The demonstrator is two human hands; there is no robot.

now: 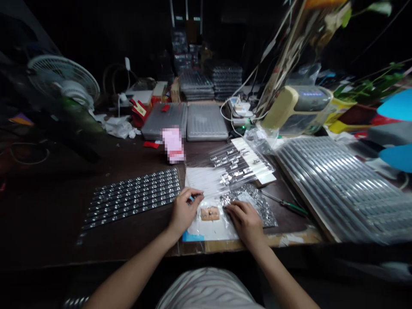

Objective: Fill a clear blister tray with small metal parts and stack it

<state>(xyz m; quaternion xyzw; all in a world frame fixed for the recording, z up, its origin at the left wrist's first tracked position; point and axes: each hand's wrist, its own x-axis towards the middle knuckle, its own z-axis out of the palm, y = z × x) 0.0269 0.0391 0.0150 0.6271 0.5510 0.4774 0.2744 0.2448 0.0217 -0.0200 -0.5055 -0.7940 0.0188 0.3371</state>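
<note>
My left hand (186, 210) is closed in a pinch at the near edge of a white sheet (201, 178); whatever lies between its fingertips is too small to make out. My right hand (247, 219) has its fingers curled together at a small heap of shiny metal parts (225, 200), and their tips are partly hidden. Between both hands a tan block (210, 213) rests on clear plastic. Beside the right hand lies a clear bag of small metal parts (265, 211). Thin clear rods with dark and silver pieces (230, 163) lie beyond the hands, partly across a pale board (249, 156).
Dark strips with round shiny spots (135, 197) lie on the left. A wide tray of clear tubes (337, 184) fills the right, with a green-handled tool (294, 207) beside it. Farther back are two flat cases (207, 122), a fan (69, 81) and a yellow-grey machine (298, 109).
</note>
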